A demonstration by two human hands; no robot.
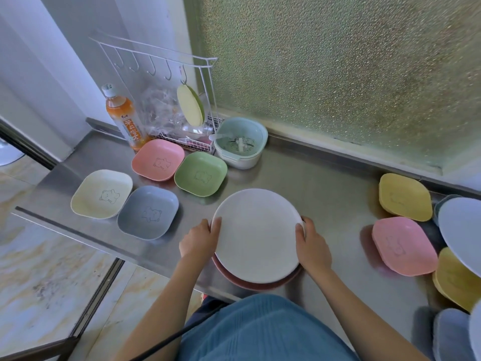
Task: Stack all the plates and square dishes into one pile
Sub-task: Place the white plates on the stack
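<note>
Steel counter (325, 194) under frosted glass: your left hand (199, 239) and right hand (312, 243) each curl round opposite rims of the round white plate (256, 234), sitting on a round pink plate (260, 285). It looks light, stiff, probably slick plastic; keep gripping the edges.

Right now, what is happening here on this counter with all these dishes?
A person is stacking dishes on a steel counter. The left hand and right hand hold a white round plate by its edges, over a reddish plate beneath it. Four square dishes, cream, grey-blue, pink and green, lie apart to the left. More dishes sit at the right, not yet in the pile.
</note>
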